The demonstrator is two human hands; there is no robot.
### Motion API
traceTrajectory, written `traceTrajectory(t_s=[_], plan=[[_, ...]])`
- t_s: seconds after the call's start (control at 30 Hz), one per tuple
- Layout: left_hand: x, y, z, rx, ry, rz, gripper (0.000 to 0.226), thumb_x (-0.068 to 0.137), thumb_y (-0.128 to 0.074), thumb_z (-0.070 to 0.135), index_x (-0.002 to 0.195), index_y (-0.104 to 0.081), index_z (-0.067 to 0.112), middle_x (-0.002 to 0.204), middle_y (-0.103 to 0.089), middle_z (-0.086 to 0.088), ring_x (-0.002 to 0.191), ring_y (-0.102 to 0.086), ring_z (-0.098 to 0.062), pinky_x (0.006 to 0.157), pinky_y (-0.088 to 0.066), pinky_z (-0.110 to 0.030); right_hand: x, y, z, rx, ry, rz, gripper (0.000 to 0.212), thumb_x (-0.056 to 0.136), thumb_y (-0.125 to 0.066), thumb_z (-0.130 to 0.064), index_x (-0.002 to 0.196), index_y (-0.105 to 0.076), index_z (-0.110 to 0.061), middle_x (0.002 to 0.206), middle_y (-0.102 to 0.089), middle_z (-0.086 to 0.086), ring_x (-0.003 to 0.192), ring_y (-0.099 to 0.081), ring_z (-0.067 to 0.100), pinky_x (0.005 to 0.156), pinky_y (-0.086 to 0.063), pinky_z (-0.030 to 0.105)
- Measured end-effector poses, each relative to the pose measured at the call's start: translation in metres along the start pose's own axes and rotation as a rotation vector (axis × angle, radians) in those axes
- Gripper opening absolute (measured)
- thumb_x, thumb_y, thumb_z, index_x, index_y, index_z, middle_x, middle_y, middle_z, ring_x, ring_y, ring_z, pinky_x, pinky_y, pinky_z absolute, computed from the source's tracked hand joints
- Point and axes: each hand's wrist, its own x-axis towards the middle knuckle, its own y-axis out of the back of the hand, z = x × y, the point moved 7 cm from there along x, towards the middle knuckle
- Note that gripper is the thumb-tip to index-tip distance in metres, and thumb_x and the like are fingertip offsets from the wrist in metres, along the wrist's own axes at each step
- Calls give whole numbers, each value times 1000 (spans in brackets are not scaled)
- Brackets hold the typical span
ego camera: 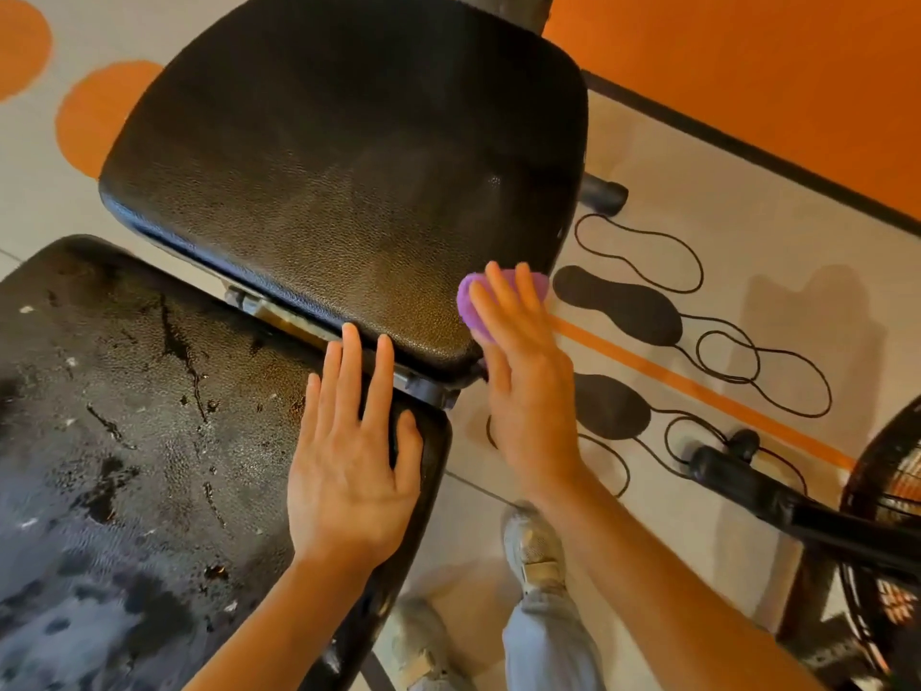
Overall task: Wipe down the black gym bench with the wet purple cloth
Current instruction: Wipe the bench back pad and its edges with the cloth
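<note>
The black gym bench has two pads: a far pad [344,157] and a near worn, cracked pad [139,441] with wet patches. My left hand [351,456] lies flat with fingers spread on the near pad's far right corner. My right hand [523,386] presses the wet purple cloth [471,299] against the right near edge of the far pad; most of the cloth is hidden under my fingers.
On the tiled floor to the right lie two black insoles [623,306] and black laces [643,251]. A black bar [777,501] and a fan grille [892,516] stand at lower right. My shoe [533,546] is below the bench. An orange wall [747,67] runs behind.
</note>
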Motion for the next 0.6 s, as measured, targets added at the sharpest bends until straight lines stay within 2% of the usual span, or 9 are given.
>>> traceTrajectory(t_s=[0.07,0.17,0.27,0.3,0.37,0.43,0.53,0.6], plan=[[2,1,2,-5,-5,6,62,100,-25,39,158,-15,19,166,-4,-7,154,-1,-21,124,5,-30,41,12,14,-34,44,-35,42,92,-54,0,134,-51,-5,144,-46,13,141,-31,29,113,-33,47],[4,2,5,-7,-10,12,61,101,-25,39,158,-15,20,166,-5,-6,154,-1,-21,124,4,-31,106,26,41,-61,-84,61,40,96,-49,-2,136,-50,-8,147,-43,10,144,-26,28,113,-34,47],[2,1,3,1,-14,16,61,101,-25,38,158,-15,19,166,-4,-6,154,-1,-20,124,5,-30,59,11,23,-16,-167,186,41,95,-49,-1,136,-48,-4,147,-43,14,143,-28,30,112,-35,47],[2,0,2,4,-13,14,61,101,-25,39,158,-14,19,166,-4,-6,154,-1,-20,124,5,-30,27,4,9,11,-124,173,42,94,-49,0,137,-47,-2,147,-42,16,143,-28,31,113,-34,47],[1,1,1,-1,-6,15,62,100,-25,39,158,-15,19,166,-4,-6,154,-1,-20,124,6,-29,-19,-7,-12,55,3,31,44,93,-50,2,137,-46,1,147,-41,17,143,-26,31,114,-32,47],[2,2,4,-7,-13,27,61,100,-27,38,158,-15,19,166,-4,-6,154,-2,-21,123,7,-28,5,3,1,31,84,-14,43,93,-52,2,136,-48,0,146,-42,17,143,-28,31,111,-35,50],[5,2,6,-18,-28,37,61,101,-26,38,158,-14,19,166,-4,-7,154,-2,-21,123,7,-28,89,27,39,-14,-91,119,41,96,-48,-2,137,-49,-6,148,-41,14,143,-27,30,110,-37,49],[3,1,5,-16,-32,32,61,101,-26,37,158,-15,18,166,-4,-7,154,-1,-21,123,7,-28,83,21,36,-36,-182,178,40,97,-47,-3,137,-48,-6,148,-41,13,143,-26,30,112,-35,45]])
